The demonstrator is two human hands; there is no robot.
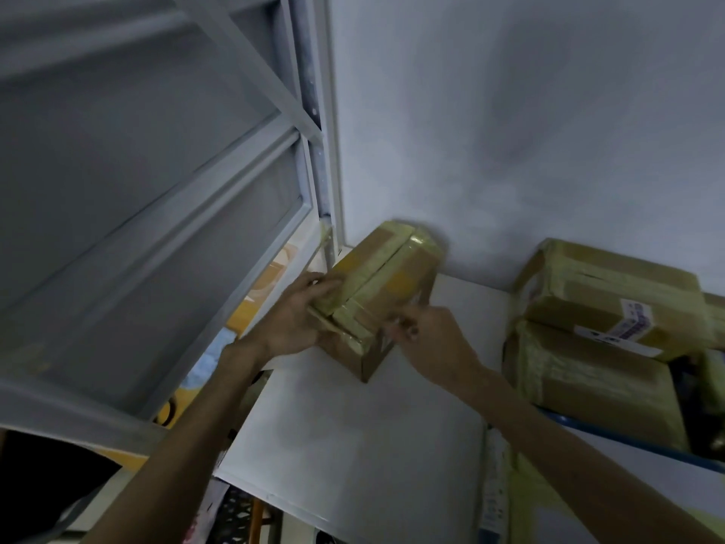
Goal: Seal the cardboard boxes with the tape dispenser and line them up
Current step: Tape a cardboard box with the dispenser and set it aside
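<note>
A small cardboard box (386,286) wrapped in yellowish tape stands on the white table (353,433), pushed close to the wall corner. My left hand (298,320) grips its near left edge, fingers curled over the top. My right hand (427,333) is at the box's near right side, where its fingertips pinch something thin, possibly a strip of tape; motion blur hides the detail. No tape dispenser is in view.
Several taped cardboard boxes (604,331) are piled at the right, one with a white label. A grey metal frame (164,214) slants along the left. The white wall (510,131) rises behind the table. A blue-edged item (635,439) lies under the pile.
</note>
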